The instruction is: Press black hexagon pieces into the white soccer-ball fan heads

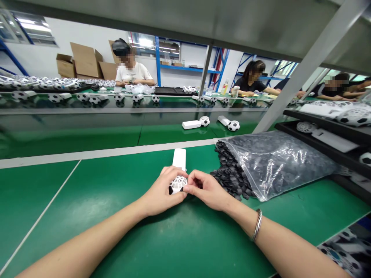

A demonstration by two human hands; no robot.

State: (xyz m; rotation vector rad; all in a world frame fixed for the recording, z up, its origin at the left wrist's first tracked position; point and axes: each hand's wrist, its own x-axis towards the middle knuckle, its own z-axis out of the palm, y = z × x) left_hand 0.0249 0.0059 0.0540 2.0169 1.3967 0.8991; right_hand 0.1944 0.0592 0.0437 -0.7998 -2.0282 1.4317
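A white handheld fan with a football-shaped head (178, 183) lies on the green work surface. Its flat white handle (179, 158) points away from me. My left hand (164, 191) is closed round the head from the left, thumb in front and fingers over the far side. Black patches show low on the head, below a white open grille. My right hand (207, 189) is pinched, its thumb and fingertips against the head's right side; whatever lies between them is hidden. Just right of that hand, small black pieces (232, 173) spill from a clear plastic bag (284, 162).
Two similar fans (191, 124) lie on the green conveyor (162, 133) beyond a pale rail. Black trays (327, 135) of fans are stacked at right. A slanted grey post (307, 58) and an overhead shelf (185, 19) frame the view. Several co-workers sit across the line.
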